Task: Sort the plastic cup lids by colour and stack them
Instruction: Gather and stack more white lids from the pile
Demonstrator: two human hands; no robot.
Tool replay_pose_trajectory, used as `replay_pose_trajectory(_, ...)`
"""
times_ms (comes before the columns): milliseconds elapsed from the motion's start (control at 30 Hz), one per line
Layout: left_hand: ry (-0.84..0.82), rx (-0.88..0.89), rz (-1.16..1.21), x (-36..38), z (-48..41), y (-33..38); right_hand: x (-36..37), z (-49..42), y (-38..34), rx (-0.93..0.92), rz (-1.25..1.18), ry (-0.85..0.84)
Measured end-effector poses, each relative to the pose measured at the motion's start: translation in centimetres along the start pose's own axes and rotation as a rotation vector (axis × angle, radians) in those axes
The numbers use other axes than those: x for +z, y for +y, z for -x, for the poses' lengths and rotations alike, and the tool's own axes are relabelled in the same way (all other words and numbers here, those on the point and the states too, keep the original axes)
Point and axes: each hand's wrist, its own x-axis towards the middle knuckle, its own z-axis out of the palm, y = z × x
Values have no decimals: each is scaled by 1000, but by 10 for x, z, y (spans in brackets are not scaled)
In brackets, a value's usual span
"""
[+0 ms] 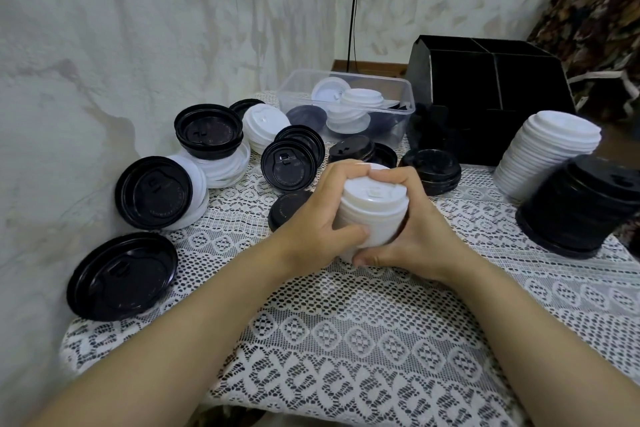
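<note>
Both hands clasp a short stack of white lids (372, 208) at the table's middle. My left hand (322, 218) wraps its left side; my right hand (415, 232) wraps its right side and bottom. At the right stand a tall white stack (547, 152) and a leaning black stack (585, 208). Loose black lids (121, 274) and mixed black and white lids (207, 135) lie scattered at the left and behind the hands. A low pile of black lids (433, 168) sits just beyond my right hand.
A clear plastic tub (398, 114) with white and black lids stands at the back. Beside it is a black divided organiser box (485, 90). The lace-covered table (346, 340) abuts a wall at the left; a patterned chair is at the far right.
</note>
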Motion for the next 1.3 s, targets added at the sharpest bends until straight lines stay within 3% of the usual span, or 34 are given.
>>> replay_pose_trajectory(600, 95, 124, -125, 5, 3, -7, 1, 2, -6, -5, 34, 15)
replay_pose_trajectory(900, 156, 105, -117, 0, 2, -9, -7, 3, 1, 25, 24, 91)
replay_pose_trajectory(1167, 303, 66, -282, -5, -1, -14, -16, 2, 4, 44, 72, 159)
replay_pose_trajectory(1300, 277, 9, -284, -4, 1, -16, -32, 4, 6, 74, 81, 197)
